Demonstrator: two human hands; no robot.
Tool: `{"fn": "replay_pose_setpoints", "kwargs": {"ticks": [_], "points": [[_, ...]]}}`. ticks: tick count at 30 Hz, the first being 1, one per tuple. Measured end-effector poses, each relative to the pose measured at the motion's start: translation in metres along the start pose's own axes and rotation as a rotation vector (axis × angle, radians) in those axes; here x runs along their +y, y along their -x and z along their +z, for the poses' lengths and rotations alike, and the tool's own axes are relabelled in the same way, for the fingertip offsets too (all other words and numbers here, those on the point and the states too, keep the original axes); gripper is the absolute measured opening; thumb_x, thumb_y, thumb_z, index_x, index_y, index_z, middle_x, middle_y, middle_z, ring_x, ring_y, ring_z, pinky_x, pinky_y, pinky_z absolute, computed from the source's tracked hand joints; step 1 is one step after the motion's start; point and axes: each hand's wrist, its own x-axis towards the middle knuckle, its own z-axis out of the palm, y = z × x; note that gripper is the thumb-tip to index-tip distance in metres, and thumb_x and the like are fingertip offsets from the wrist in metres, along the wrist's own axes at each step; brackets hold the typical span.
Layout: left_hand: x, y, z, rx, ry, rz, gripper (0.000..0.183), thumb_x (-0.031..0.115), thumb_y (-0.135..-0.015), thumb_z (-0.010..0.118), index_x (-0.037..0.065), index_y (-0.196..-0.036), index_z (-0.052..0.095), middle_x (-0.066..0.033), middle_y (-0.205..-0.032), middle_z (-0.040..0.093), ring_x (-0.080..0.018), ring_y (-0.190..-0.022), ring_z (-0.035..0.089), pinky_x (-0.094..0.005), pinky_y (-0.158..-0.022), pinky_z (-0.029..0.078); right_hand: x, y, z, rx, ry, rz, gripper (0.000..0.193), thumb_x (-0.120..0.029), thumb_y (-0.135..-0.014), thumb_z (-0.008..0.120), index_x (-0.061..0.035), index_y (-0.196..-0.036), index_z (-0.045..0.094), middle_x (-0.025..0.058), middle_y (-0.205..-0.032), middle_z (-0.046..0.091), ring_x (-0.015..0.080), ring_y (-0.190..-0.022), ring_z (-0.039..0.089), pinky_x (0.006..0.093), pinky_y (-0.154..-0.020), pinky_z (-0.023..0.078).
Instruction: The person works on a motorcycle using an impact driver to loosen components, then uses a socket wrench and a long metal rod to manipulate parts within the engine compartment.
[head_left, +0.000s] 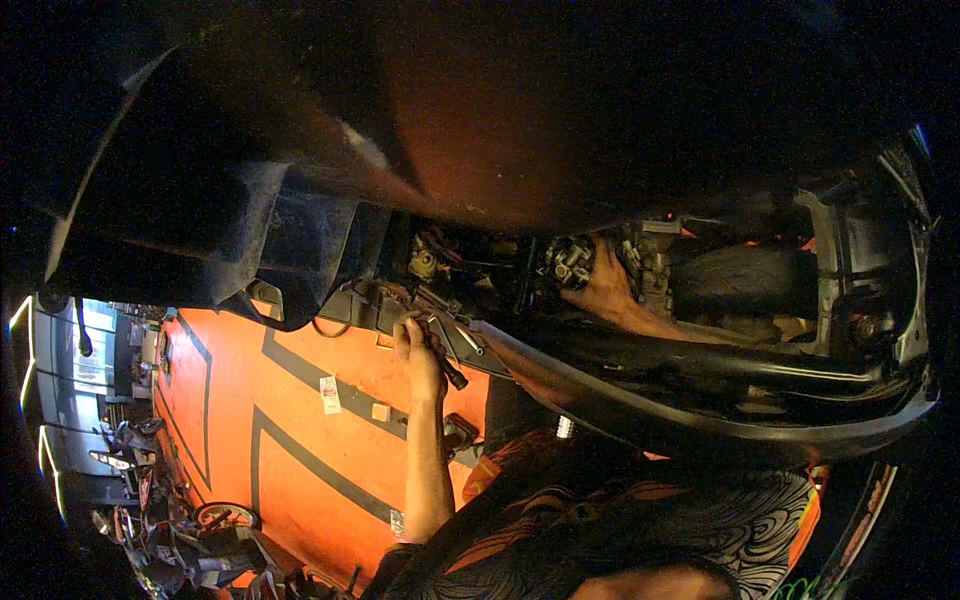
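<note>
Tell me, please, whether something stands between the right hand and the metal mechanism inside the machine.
Nothing visible stands between the right hand and the metal mechanism; the hand appears to be right at it. The dark curved panel runs nearer the person, not between them.

Shadow hides some fingertips of the right hand.

A tool in the left hand; paper slip, motorcycles left of it; seemingly a mechanical part beside the right hand.
</note>
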Motion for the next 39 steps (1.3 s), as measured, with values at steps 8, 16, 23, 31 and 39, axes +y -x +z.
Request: {"fn": "replay_pose_setpoints", "kwargs": {"ticks": [8, 16, 23, 31, 39], "points": [[-0.003, -0.007, 0.025, 0.131, -0.123, 0.023, 0.015, 0.020, -0.095, 0.039, 0.008, -0.085, 0.042, 0.0017, -0.064, 0.040, -0.0053, -0.050, 0.033, -0.0210, -0.043, 0.029, 0.001, -0.003, -0.007, -0.090, 0.061, 0.011, 0.107, -0.038, -0.061, 0.077, 0.0086, -0.133, 0.012, 0.0324, -0.134, 0.021, 0.0428, -0.124, 0.027, 0.0438, -0.103, 0.029], [-0.082, -0.047, -0.086, 0.402, 0.561, -0.361, 0.028, 0.018, -0.095, 0.033, 0.013, -0.068, 0.032, -0.0010, -0.056, 0.029, -0.0117, -0.044, 0.026, -0.0258, -0.040, 0.027, -0.032, -0.008, -0.017, -0.319, 0.028, 0.138, 0.100, -0.057, -0.065, 0.068, 0.0068, -0.129, 0.027, 0.0276, -0.127, 0.039, 0.0400, -0.115, 0.041, 0.0443, -0.096, 0.035], [-0.076, -0.096, -0.104, 0.659, 0.796, -0.467, 0.025, 0.022, -0.094, 0.033, 0.007, -0.079, 0.046, -0.0049, -0.062, 0.042, -0.0148, -0.051, 0.035, -0.0329, -0.049, 0.040, -0.018, -0.002, -0.004, -0.072, 0.071, -0.095, 0.096, -0.049, -0.058, 0.077, 0.0056, -0.124, 0.032, 0.0246, -0.120, 0.045, 0.0377, -0.110, 0.046, 0.0436, -0.092, 0.039], [-0.108, -0.180, -0.138, 0.746, 0.217, -0.461, 0.024, 0.026, -0.089, 0.043, 0.003, -0.093, 0.041, -0.0116, -0.080, 0.044, -0.0221, -0.070, 0.040, -0.0366, -0.060, 0.042, -0.001, -0.006, -0.005, -0.192, 0.037, 0.020, 0.110, -0.059, -0.063, 0.069, 0.0119, -0.131, 0.018, 0.0338, -0.125, 0.037, 0.0389, -0.121, 0.037, 0.0433, -0.101, 0.030], [-0.149, -0.209, -0.126, 0.697, -0.649, -0.435, 0.043, 0.030, -0.083, 0.054, -0.001, -0.108, 0.036, -0.0184, -0.099, 0.045, -0.0293, -0.089, 0.045, -0.0404, -0.072, 0.045, 0.028, -0.027, -0.008, -0.431, -0.468, 0.245, 0.059, -0.044, -0.091, 0.038, -0.0041, -0.133, 0.030, 0.0125, -0.137, 0.035, 0.0198, -0.130, 0.027, 0.0358, -0.107, 0.014]]}}
